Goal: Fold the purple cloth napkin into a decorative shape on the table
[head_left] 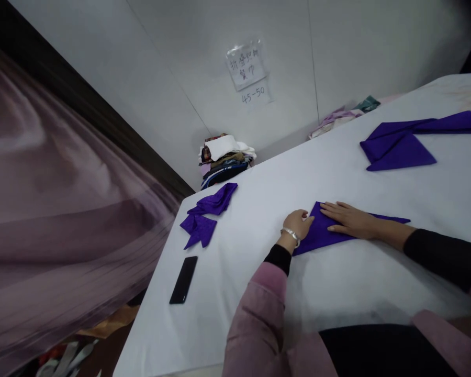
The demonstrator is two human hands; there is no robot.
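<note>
Nearest: padded mauve fabric sleeves with black cuffs [255,314], one arm in from the bottom, the other from the right.

Left hand [298,224] half curled at the left edge of a plain, violet-purple, folded fabric cloth [316,230]; thumb tip at the edge, can't tell if it's actually pinching. Silver-coloured bracelet [292,234] on that wrist. Right hand [349,219] spread flat, palm down on top of the same cloth, pressing rather than gripping. Cloth lies on the white, fabric-covered table [235,293], roughly triangular, one narrow point showing past the right wrist.

To the left, well apart from the hands: black, flat, rectangular slab [183,280] (looks like a phone). Just beyond it, darker purple, patterned, folded cloth [215,201] in two clumps (one piece or two, can't tell).

Farther off on the right: violet, angular, folded cloth strip [402,149], running out of frame.

Past the far edge: stack of mixed-colour folded fabrics [227,159], white on top; rumpled pink-and-green fabrics [337,120] farther right.

Back: pale grey panel wall [141,78] with white, handwritten paper sheets [246,65], lower one reading "45-50".
</note>
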